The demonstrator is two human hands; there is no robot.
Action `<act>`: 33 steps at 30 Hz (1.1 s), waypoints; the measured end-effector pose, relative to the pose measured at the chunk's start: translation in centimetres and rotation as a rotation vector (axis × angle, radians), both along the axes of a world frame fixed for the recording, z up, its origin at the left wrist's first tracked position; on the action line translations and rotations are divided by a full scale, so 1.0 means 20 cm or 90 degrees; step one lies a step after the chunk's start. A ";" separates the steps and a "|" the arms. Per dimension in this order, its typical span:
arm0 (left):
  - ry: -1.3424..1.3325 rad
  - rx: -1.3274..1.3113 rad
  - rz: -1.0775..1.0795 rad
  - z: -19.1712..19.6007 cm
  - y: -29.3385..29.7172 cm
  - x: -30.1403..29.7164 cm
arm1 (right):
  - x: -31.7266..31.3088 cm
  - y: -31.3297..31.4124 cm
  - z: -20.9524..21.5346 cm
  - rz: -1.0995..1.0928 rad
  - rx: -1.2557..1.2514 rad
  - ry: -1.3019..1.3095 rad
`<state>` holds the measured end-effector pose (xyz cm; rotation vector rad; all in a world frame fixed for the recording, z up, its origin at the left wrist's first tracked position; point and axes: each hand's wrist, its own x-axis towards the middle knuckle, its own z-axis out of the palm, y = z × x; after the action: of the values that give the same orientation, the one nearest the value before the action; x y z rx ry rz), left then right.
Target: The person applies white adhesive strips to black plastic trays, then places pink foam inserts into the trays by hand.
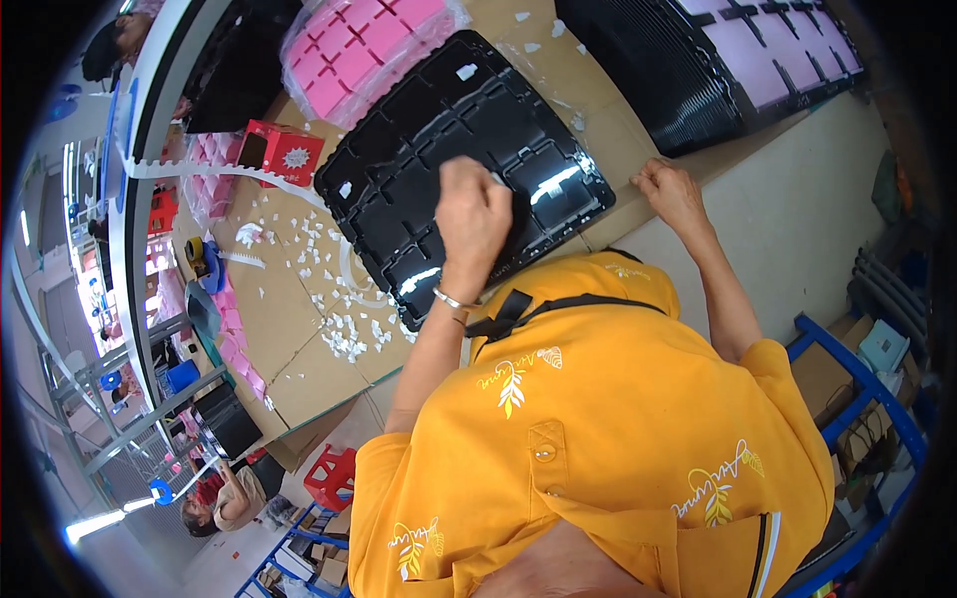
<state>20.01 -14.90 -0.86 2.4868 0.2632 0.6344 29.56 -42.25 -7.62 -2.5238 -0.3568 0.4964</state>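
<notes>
While the left hand [473, 221] is closed into a loose fist and presses down on the black moulded tray [464, 159], the right hand [671, 194] rests apart from it on the cardboard sheet [299, 329], just beside the right edge of the tray. What the left fingers pinch I cannot tell; only a small pale bit shows at the knuckles. The right hand lies flat with the fingers curled a little and holds nothing. A thin bracelet [451, 299] sits on the left wrist.

The tray lies tilted on the cardboard that covers the table, and it has cross-shaped compartments; some small white scraps [344, 329] lie on it and many more are scattered on the cardboard to its left. Behind the tray is a pink tray in a clear bag [359, 50], and at the upper right stands a stack of black trays [688, 80] with pink pieces on top. A red box [284, 151] stands to the left, near a white toothed strip [199, 169]. The person wears a yellow shirt [598, 429].
</notes>
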 end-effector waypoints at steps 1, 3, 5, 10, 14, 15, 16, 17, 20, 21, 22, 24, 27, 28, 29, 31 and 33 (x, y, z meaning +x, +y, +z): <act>-0.094 0.005 -0.004 -0.01 0.09 0.06 | 0.00 0.00 0.01 -0.004 -0.008 0.007; 0.128 -0.458 0.093 0.11 0.17 0.18 | -0.01 0.00 -0.01 -0.008 -0.001 0.000; 0.094 -0.464 0.092 0.09 0.26 0.36 | -0.02 0.01 -0.01 -0.014 0.004 -0.006; 0.061 -0.060 -0.034 -0.17 0.41 0.62 | -0.02 0.04 0.01 -0.004 0.017 0.005; 0.149 0.188 -0.069 -0.19 0.39 0.73 | 0.00 0.01 -0.01 -0.016 -0.004 0.012; 0.149 0.187 -0.073 -0.18 0.37 0.74 | 0.00 0.01 -0.03 -0.023 -0.001 0.012; 0.166 0.238 -0.095 -0.18 0.35 0.75 | 0.00 0.00 -0.04 -0.029 0.002 0.013; 0.183 0.290 -0.118 -0.17 0.34 0.74 | 0.00 0.00 -0.04 -0.033 0.003 0.015; 0.068 0.302 -0.137 -0.19 0.36 0.71 | 0.02 0.00 -0.04 -0.035 0.003 0.009; 0.082 0.282 -0.150 -0.17 0.37 0.72 | 0.02 0.00 -0.04 -0.027 0.005 0.010; 0.106 0.261 -0.149 -0.17 0.39 0.73 | 0.02 -0.01 -0.04 -0.019 0.008 0.010; 0.126 0.242 -0.146 -0.17 0.39 0.76 | 0.02 0.00 -0.05 -0.020 0.009 0.008; 0.145 0.228 -0.087 -0.18 0.35 0.79 | 0.02 0.00 -0.07 -0.017 0.013 0.000; 0.164 0.243 -0.068 -0.18 0.34 0.81 | 0.02 0.00 -0.07 -0.012 0.017 -0.005; 0.182 0.259 -0.048 -0.17 0.33 0.83 | 0.02 0.00 -0.07 -0.014 0.018 -0.005; 0.193 0.273 -0.042 -0.15 0.30 0.84 | 0.02 0.00 -0.07 -0.014 0.017 -0.007; 0.203 0.288 -0.038 -0.13 0.28 0.85 | 0.02 -0.01 -0.06 -0.021 0.014 -0.001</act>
<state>36.93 -9.29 -3.56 3.0199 0.1757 0.2902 30.04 -42.37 -8.85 -2.5047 -0.3195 0.4745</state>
